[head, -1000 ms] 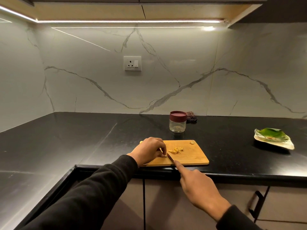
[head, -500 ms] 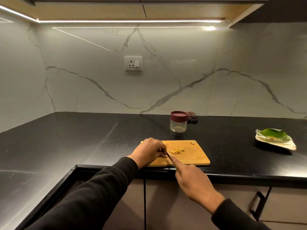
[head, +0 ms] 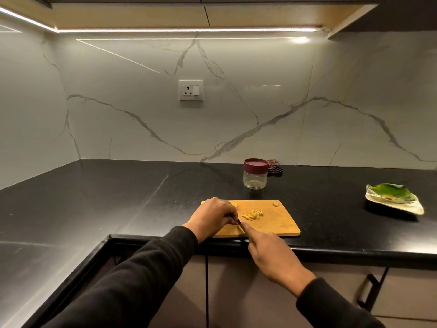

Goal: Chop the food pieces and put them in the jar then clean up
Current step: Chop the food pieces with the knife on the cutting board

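1. My right hand (head: 272, 254), lower centre of the frame, is closed around a knife (head: 241, 225); the index finger lies along its spine, and only a short dark piece of blade shows.
2. My left hand (head: 212, 217), just left of the blade, is curled shut over a food piece that its fingers hide from me.
3. The knife's long axis runs from lower right to upper left, its tip pointing toward my left fingertips.
4. Chopped pieces (head: 253, 214) lie in a small heap at mid-board; one uncut piece (head: 275, 204) sits near the far edge of the cutting board (head: 279, 223).
5. To chop well, I judge I should keep the left fingertips tucked back and make short cuts.
6. The jar (head: 255, 173), lid on, stands on the tabletop (head: 118, 197) beyond the board, centre frame.
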Demonstrator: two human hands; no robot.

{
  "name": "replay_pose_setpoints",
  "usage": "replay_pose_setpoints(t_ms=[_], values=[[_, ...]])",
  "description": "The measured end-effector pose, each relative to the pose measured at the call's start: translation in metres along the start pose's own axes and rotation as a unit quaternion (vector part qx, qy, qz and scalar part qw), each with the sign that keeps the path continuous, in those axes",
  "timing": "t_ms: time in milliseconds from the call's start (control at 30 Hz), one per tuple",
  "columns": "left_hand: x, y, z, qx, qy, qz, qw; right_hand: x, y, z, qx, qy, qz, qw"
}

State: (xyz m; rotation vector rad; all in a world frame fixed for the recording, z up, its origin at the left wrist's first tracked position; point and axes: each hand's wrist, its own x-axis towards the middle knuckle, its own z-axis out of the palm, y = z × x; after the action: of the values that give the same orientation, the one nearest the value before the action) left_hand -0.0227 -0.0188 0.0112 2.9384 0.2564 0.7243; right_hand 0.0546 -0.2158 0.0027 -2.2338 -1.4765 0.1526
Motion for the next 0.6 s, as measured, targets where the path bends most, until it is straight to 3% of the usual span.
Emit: replay_pose_setpoints(t_ms=[600], values=[[-0.0006,0.0024,0.0028,0.009,0.011,-0.022,1.000,-0.0036,-0.0015,0.0036,-0.001,-0.019,0.024,1.000]])
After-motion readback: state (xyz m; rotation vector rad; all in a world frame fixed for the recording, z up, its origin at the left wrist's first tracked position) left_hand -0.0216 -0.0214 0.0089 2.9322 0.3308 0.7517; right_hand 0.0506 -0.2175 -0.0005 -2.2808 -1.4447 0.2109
